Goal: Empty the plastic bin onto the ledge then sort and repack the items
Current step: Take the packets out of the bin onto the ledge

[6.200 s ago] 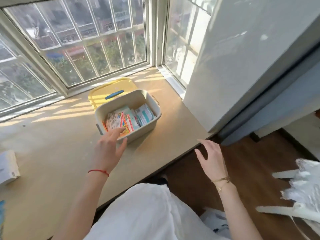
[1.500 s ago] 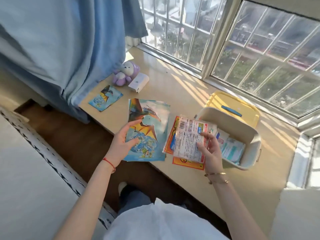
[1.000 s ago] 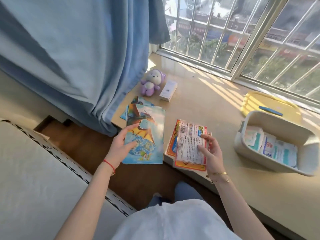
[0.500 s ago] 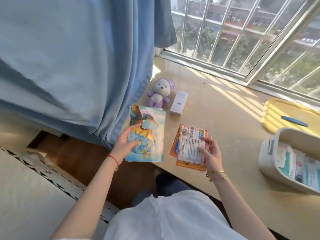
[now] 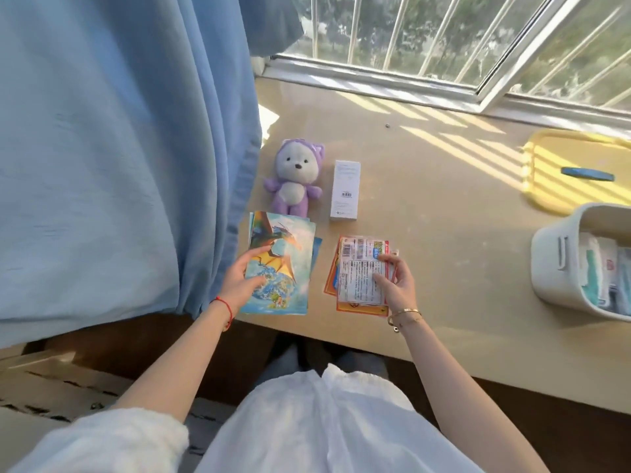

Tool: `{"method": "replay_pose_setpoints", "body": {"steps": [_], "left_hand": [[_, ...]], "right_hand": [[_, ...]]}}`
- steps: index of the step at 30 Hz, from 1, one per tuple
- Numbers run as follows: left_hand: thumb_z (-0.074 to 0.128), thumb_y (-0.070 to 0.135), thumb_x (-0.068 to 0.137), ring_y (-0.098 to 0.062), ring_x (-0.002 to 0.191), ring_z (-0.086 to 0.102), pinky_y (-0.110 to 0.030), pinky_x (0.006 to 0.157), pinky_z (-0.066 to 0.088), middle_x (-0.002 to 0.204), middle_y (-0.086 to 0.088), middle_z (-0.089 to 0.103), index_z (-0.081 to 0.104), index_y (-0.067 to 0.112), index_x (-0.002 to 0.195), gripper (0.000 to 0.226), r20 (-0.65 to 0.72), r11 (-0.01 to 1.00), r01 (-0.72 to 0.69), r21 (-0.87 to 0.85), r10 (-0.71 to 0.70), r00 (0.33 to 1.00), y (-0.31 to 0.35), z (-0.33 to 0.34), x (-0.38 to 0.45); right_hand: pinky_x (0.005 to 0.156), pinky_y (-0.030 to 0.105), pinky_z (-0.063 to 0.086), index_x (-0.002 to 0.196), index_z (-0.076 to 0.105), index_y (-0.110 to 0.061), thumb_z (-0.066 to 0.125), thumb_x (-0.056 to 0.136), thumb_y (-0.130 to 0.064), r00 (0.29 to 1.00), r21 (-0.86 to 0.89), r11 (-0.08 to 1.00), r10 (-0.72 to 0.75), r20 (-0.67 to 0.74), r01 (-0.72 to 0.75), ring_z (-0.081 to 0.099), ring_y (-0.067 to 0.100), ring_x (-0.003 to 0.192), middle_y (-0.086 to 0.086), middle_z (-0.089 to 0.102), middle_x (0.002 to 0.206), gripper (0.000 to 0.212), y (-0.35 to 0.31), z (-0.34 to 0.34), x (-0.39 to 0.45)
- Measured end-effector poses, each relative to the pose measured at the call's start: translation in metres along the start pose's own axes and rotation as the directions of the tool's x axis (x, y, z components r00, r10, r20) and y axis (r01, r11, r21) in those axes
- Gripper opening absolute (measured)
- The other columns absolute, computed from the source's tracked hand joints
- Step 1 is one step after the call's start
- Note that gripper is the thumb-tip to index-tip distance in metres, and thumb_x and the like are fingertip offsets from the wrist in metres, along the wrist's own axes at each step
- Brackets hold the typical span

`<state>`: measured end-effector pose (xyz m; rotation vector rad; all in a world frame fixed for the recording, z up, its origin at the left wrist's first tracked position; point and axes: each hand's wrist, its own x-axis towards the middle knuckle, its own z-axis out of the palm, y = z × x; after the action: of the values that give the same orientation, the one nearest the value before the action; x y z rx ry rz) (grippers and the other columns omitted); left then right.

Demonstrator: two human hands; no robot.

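**A:** What's nearest?

**B:** The left hand (image 5: 243, 280) lies flat on the dragon picture sheet (image 5: 280, 264) at the ledge's (image 5: 444, 206) front edge, fingers straight and slightly spread. More sheets peek out beneath it; how many is hidden. The right hand (image 5: 392, 285) holds the printed packets (image 5: 358, 274), thumb on top, the other fingers curled round the right edge. Whether the stack rests on the surface or is slightly lifted, I can't tell.

**A:** Beyond those?

**B:** A purple plush toy (image 5: 293, 179) lies face up just behind the sheets, with a white box (image 5: 345, 190) beside it, apart.

**A:** And the plastic bin (image 5: 560, 268)?

**B:** Well to the right on the ledge, cut off by the frame edge. Packets show inside, probably sachets, too blurred to read. Behind it lies the yellow lid (image 5: 560, 155), also cut off.

**A:** The room?

**B:** A blue curtain (image 5: 119, 148) hangs at left, covering the ledge's end. A barred window (image 5: 444, 39) runs along the back, striping the tan surface with sunlight.
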<state>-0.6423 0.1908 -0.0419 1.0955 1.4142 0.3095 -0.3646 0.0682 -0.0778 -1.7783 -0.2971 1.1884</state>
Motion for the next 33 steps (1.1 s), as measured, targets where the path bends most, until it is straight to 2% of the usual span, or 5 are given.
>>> {"method": "replay_pose_setpoints", "body": {"steps": [14, 19, 23, 28, 33], "left_hand": [[0.056, -0.014, 0.083, -0.012, 0.103, 0.066, -0.037, 0.08, 0.06, 0.117, 0.002, 0.065, 0.063, 0.04, 0.118, 0.065, 0.083, 0.991, 0.111, 0.073, -0.117, 0.99, -0.086, 0.0, 0.101], [0.053, -0.017, 0.082, 0.001, 0.085, 0.066, -0.02, 0.063, 0.055, 0.114, 0.012, 0.062, 0.062, 0.03, 0.124, 0.064, 0.066, 0.986, 0.049, 0.157, -0.06, 0.996, -0.101, 0.003, 0.117], [0.056, -0.012, 0.084, -0.005, 0.068, 0.057, -0.012, 0.051, 0.043, 0.115, 0.009, 0.062, 0.061, 0.034, 0.123, 0.061, 0.041, 0.954, -0.052, 0.295, 0.042, 0.998, -0.111, 0.005, 0.122], [0.061, -0.005, 0.083, -0.009, 0.106, 0.051, 0.0, 0.075, 0.039, 0.126, -0.001, 0.052, 0.059, 0.027, 0.128, 0.055, -0.015, 0.868, -0.158, 0.47, 0.186, 0.982, -0.117, 0.012, 0.117], [0.066, 0.0, 0.084, -0.023, 0.136, 0.037, -0.031, 0.111, 0.032, 0.146, -0.011, 0.038, 0.056, 0.018, 0.132, 0.052, -0.049, 0.817, -0.154, 0.556, 0.218, 0.975, -0.117, 0.013, 0.11]], "right_hand": [[0.078, 0.041, 0.061, 0.113, 0.057, -0.014, 0.059, 0.09, 0.001, 0.987, -0.212, 0.977, -0.026, -0.161, -0.009, 0.066, 0.017, 0.106, -0.009, 0.058, 0.114, 0.028, 0.102, 0.056, 0.058], [0.087, 0.041, 0.058, 0.114, 0.053, -0.022, 0.057, 0.09, -0.002, 0.979, -0.377, 0.926, -0.1, -0.177, 0.026, 0.062, 0.016, 0.111, -0.007, 0.057, 0.119, 0.031, 0.126, 0.056, 0.062], [0.096, 0.032, 0.05, 0.118, 0.053, -0.018, 0.057, 0.09, -0.003, 0.953, -0.539, 0.834, -0.249, -0.172, 0.12, 0.056, 0.013, 0.111, 0.003, 0.058, 0.122, 0.032, 0.129, 0.064, 0.061], [0.104, 0.029, 0.04, 0.125, 0.055, -0.014, 0.057, 0.091, -0.004, 0.935, -0.631, 0.768, -0.295, -0.195, 0.111, 0.045, 0.024, 0.128, 0.012, 0.047, 0.137, 0.035, 0.135, 0.071, 0.057], [0.111, 0.04, 0.031, 0.128, 0.054, -0.023, 0.061, 0.089, -0.008, 0.938, -0.74, 0.672, -0.281, -0.204, 0.041, 0.027, 0.031, 0.141, 0.012, 0.033, 0.153, 0.042, 0.138, 0.063, 0.052]]}}
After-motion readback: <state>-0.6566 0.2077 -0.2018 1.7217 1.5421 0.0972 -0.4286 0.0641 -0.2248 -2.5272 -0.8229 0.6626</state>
